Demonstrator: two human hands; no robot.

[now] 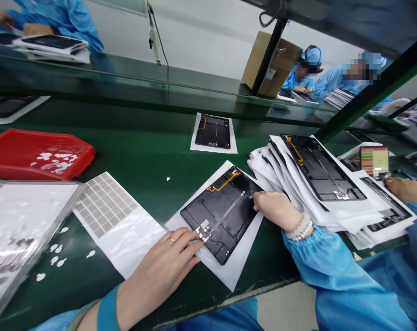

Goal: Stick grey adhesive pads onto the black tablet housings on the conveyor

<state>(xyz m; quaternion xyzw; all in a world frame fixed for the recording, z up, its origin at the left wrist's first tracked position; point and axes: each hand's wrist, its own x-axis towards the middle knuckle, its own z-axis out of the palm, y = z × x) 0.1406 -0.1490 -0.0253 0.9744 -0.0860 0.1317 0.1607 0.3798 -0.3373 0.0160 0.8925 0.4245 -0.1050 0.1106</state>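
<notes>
A black tablet housing (208, 211) lies on a white paper sheet (234, 273) on the green bench before me. It carries an orange flex cable (225, 182), a pale strip down its middle and a small circuit board (204, 230) at its lower left end. My left hand (160, 259) has its fingers stretched out, fingertips at this small board. At the housing's upper right edge, my right hand (275, 209) is closed with curled fingers. Whatever is between those fingers is hidden. A sheet of grey square stickers (107, 202) lies left of the housing.
Papers stacked with tablet housings (325, 170) stand at right, near a co-worker's hand (406, 189). Another housing (212, 132) lies farther back. At left are a red tray (39, 154) with white scraps, a clear-covered stack (25, 230) and loose white pieces (91, 253).
</notes>
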